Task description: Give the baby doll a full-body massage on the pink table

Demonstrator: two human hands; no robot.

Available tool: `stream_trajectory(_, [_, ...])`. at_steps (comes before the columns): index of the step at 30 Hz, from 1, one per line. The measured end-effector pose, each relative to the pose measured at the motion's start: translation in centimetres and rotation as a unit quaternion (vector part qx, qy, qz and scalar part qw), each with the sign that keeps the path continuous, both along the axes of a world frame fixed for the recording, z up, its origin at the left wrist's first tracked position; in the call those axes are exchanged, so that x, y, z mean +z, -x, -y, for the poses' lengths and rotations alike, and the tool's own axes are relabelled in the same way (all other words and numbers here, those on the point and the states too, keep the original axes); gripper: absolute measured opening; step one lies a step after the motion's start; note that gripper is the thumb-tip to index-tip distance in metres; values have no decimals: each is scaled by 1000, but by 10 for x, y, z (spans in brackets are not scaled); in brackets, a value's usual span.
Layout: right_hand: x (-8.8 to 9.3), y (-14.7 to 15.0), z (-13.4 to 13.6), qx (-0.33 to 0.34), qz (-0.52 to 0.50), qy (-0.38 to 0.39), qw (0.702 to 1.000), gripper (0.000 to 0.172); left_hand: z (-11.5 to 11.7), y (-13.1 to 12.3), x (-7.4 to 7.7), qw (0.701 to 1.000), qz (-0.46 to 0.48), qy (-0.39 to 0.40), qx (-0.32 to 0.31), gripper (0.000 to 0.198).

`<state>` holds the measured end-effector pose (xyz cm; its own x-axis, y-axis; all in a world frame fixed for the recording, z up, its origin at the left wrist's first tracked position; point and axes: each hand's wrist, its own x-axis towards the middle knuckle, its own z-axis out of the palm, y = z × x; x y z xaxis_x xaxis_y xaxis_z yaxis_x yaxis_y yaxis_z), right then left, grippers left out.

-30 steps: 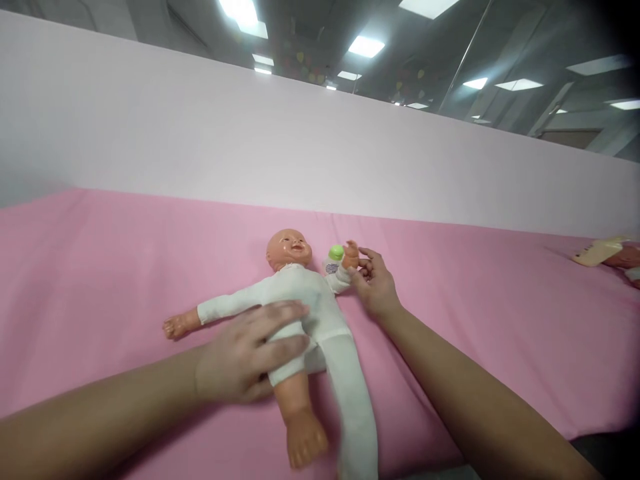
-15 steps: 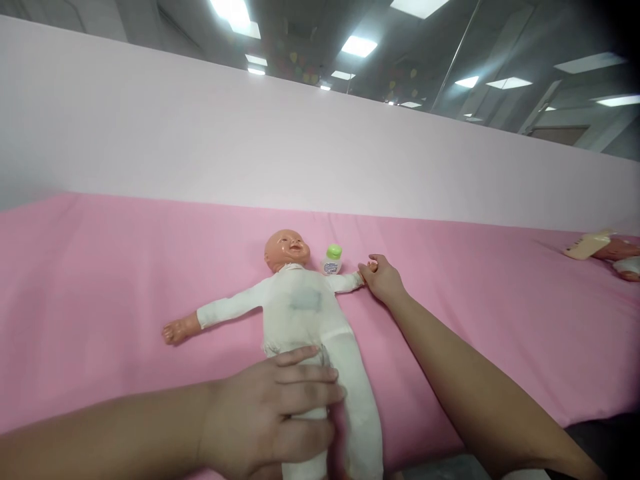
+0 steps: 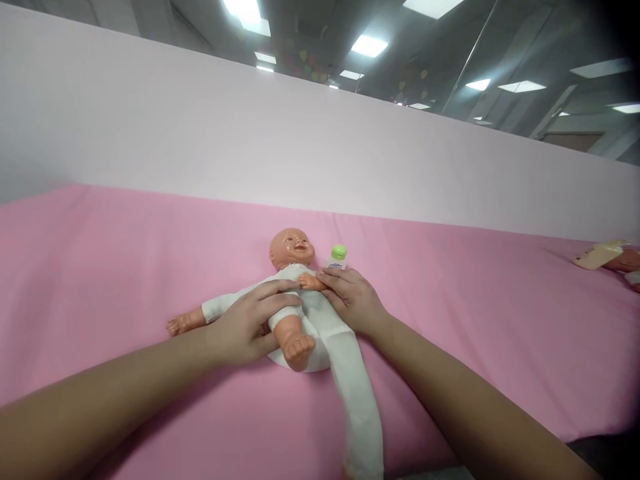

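A baby doll (image 3: pixel 293 248) in a white suit lies face up on the pink sheet (image 3: pixel 100 267). My left hand (image 3: pixel 247 323) is wrapped round the doll's bent leg, whose bare foot (image 3: pixel 297 348) sticks up toward me. My right hand (image 3: pixel 353 299) presses the doll's small arm across its chest, fingers closed over it. The doll's other leg, in white cloth (image 3: pixel 357 393), stretches toward me. One doll arm (image 3: pixel 193 319) lies out to the left. A small white bottle with a green cap (image 3: pixel 337 257) stands just beyond my right hand.
A pale wall panel (image 3: pixel 200 147) rises behind the pink sheet. At the far right edge lie a cream-coloured object (image 3: pixel 597 255) and part of another doll (image 3: pixel 627 263).
The doll's right leg was pushed up and bent so its foot now points at me. My right hand brought the doll's arm from out at the side onto its chest.
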<state>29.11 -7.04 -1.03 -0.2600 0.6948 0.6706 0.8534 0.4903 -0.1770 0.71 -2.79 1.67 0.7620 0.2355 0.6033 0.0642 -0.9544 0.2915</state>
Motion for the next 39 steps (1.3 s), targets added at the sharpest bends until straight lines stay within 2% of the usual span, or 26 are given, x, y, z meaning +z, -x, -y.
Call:
stream_trajectory(4, [5,-7,1,-14,-40,55,998,39,7,1,-1,1000,-10,-15,21,52])
stream_trajectory(6, [9,-16,1,-47,-91,78,992,44,18,2,-2,998,-4,-40,45,54])
stream_trajectory(8, [12,-29,-1,-86,-158,92,979,55,31,3,-1,996,7,-72,42,54])
stream_trajectory(11, [12,-54,-8,-144,-257,86,952,70,51,1,4,994,-11,-104,-34,51])
stream_trajectory(13, [10,-71,-15,-208,-286,95,931,76,61,-2,9,990,-40,-101,-85,50])
stream_trajectory(16, [6,-89,-23,-295,-250,172,906,73,71,-7,13,986,-56,-89,-127,49])
stream_trajectory(20, [-2,-101,-31,-324,-200,270,885,64,79,-10,13,978,-78,-105,-160,39])
stream_trajectory(22, [-6,-103,-33,-319,-219,261,885,66,80,-10,13,976,-93,-106,-165,36])
stream_trajectory(25, [-7,-98,-32,-297,-280,208,889,72,77,-8,12,980,-82,-99,-152,39])
stream_trajectory(28, [-3,-79,-25,-218,-359,149,895,71,66,-3,12,989,-49,-95,-105,45])
stream_trajectory(30, [1,-59,-17,-146,-369,118,910,69,55,0,10,994,-24,-88,-61,45])
stream_trajectory(32, [5,-38,-8,-110,-324,113,933,60,41,3,7,998,-4,-67,-15,43])
stream_trajectory(35, [8,-13,2,-55,-200,104,973,40,21,4,1,999,-6,-1,38,42])
stream_trajectory(37, [7,-4,3,-20,-100,79,992,38,12,2,-1,998,-22,49,43,45])
stream_trajectory(39, [4,-2,2,-4,-20,63,998,41,8,-1,0,996,-29,81,26,46])
